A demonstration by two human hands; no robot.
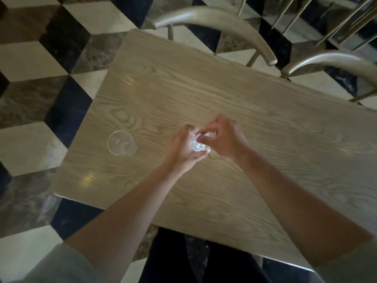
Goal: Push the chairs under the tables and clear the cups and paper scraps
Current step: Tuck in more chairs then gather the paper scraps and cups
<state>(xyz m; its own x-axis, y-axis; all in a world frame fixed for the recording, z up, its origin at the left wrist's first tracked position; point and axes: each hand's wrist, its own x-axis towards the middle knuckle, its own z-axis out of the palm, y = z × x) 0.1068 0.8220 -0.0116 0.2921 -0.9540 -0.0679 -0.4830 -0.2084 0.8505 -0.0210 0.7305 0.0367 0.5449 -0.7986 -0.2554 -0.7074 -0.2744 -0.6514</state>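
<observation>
Over the middle of the wooden table (234, 94), my left hand (183, 150) grips a clear plastic cup (199, 147), tilted with its mouth toward my right hand. My right hand (222, 137) pinches a white paper scrap (208, 134) at the cup's mouth. A second clear plastic cup (120, 142) stands upright on the table to the left, apart from both hands. Two chairs with curved backrests stand at the table's far side, one at the middle (214, 19) and one at the right (334, 62).
The floor (40, 78) is tiled in a black, white and brown cube pattern. More chair legs and spindles (336, 19) show at the top right. My dark trousers (173, 262) are at the table's near edge.
</observation>
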